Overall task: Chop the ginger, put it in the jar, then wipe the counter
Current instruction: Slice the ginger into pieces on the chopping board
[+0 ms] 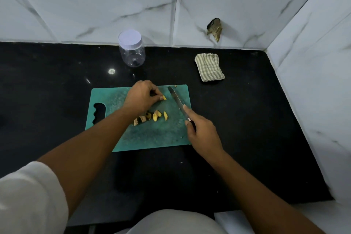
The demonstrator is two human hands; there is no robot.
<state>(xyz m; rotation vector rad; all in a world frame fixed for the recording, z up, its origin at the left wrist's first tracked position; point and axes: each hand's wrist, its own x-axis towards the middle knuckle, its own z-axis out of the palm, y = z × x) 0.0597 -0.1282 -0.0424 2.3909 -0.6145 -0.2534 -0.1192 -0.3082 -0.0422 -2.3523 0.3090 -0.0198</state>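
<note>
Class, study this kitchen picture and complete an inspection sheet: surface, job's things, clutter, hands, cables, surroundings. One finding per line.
Surface: black counter carrying a green cutting board.
Job's things: ginger pieces on the board; clear jar, white lid on, looks empty, at the back; folded striped cloth right of it; knife over the board.
Clutter: small scrap at the board's far edge.
Hands: left hand pinches one ginger chunk; right hand grips the knife handle.
Cables: nothing seen.
Surroundings: marbled wall tiles; a damaged patch on the back wall.
</note>
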